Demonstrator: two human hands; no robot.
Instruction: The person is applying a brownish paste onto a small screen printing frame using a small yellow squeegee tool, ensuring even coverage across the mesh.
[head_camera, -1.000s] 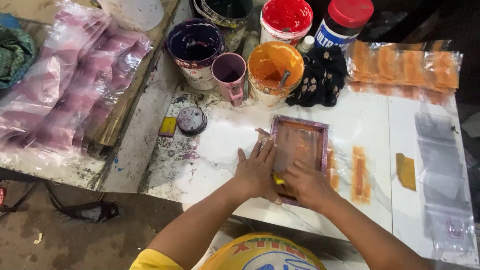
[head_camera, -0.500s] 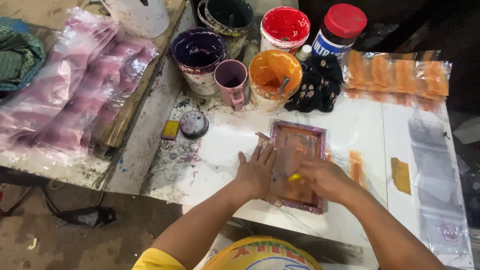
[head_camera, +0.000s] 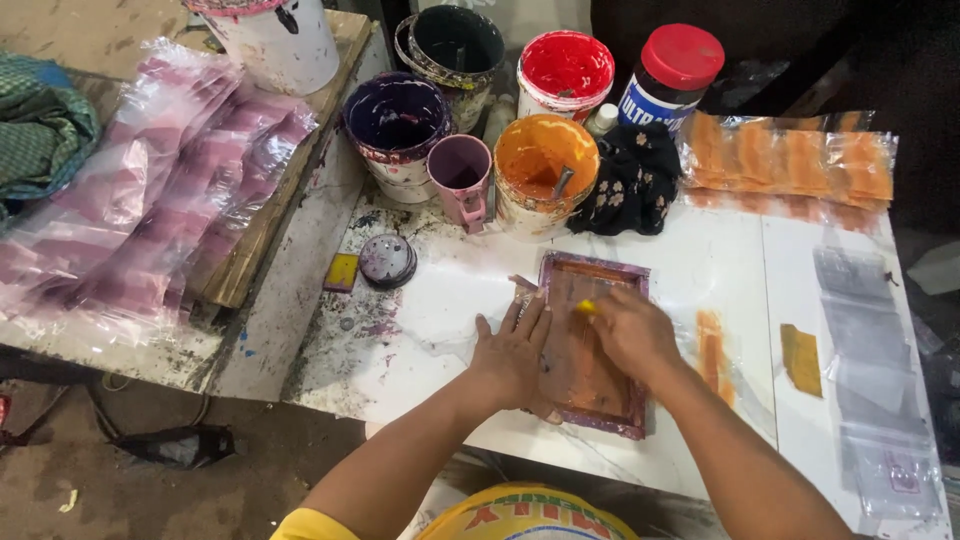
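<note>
A small printing screen with a purple-stained frame (head_camera: 596, 272) and orange-stained mesh lies flat on the white table (head_camera: 700, 250). My left hand (head_camera: 512, 352) presses flat on the frame's left edge, fingers spread. My right hand (head_camera: 630, 330) is closed on a small yellow squeegee (head_camera: 585, 307) held against the mesh near the frame's far end. A clear plastic bag lies under the frame, mostly hidden.
Paint pots stand behind the frame: orange (head_camera: 545, 170), red (head_camera: 566, 70), dark purple (head_camera: 396, 125), a pink mug (head_camera: 462, 175), a red-lidded jar (head_camera: 668, 80). Orange-printed bags (head_camera: 790, 160) lie far right, pink-printed bags (head_camera: 150, 220) left. A black cloth (head_camera: 630, 185) lies by the orange pot, and clear bags (head_camera: 870, 370) lie at the right.
My right hand has pushed the yellow squeegee away from me along the mesh, from the near end to the far end. My left hand stays on the frame.
</note>
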